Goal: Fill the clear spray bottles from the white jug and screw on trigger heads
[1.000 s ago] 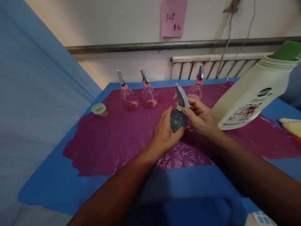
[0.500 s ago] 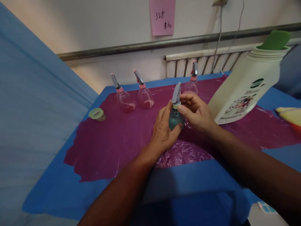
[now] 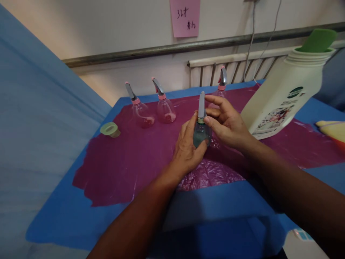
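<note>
A small green-tinted spray bottle [image 3: 201, 135] with a grey trigger head stands upright on the purple plastic sheet. My left hand [image 3: 186, 145] is wrapped round its body, thumb across the front. My right hand [image 3: 226, 120] has its thumb on the collar under the spray head, fingers curled behind it; the index finger is raised beside the head. Two clear spray bottles with pink collars [image 3: 141, 113] [image 3: 165, 109] stand further back on the left, a little pink liquid in each. A third clear spray bottle [image 3: 221, 90] is partly hidden behind my right hand.
A large cream jug [image 3: 285, 97] with a green piece in its mouth stands right. A small translucent cup [image 3: 110, 129] sits left on the purple sheet [image 3: 115, 169]. A yellow and red item [image 3: 334, 131] lies at the right edge. Pipes and a radiator [image 3: 231, 59] line the wall.
The grey spray head has turned slightly on the bottle, now seen more edge-on. My right index finger has lifted; my left hand stays round the bottle. The view has shifted a little.
</note>
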{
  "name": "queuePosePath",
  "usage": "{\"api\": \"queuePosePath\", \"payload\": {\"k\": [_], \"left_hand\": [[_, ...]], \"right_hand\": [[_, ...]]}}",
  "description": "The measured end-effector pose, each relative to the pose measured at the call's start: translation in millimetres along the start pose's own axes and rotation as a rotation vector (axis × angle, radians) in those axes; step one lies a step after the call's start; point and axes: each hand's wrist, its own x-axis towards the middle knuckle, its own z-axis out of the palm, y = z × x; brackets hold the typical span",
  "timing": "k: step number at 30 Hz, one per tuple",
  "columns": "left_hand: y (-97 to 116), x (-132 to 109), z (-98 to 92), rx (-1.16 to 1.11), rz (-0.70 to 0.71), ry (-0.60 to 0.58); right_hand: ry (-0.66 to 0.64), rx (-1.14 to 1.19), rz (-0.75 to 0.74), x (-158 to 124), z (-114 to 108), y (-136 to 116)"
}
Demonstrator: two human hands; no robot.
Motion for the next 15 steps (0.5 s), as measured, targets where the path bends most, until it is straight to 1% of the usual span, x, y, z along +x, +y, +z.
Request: {"api": "queuePosePath", "payload": {"k": [5,10,15], "left_hand": [[-6.7,-0.8,4.1,-0.061,0.064,0.025],[-8.8,-2.1,2.4,-0.063,0.050,-0.006],[-10.5,-2.0,3.8,-0.058,0.065,-0.001]], "right_hand": [[0.005,0.046,-0.037,-1.6,-2.2,8.7],[0.028,0.127,0.006,-1.7,-1.5,18.1],[0.004,0.115,-0.034,-0.5,-1.8,18.0]]}}
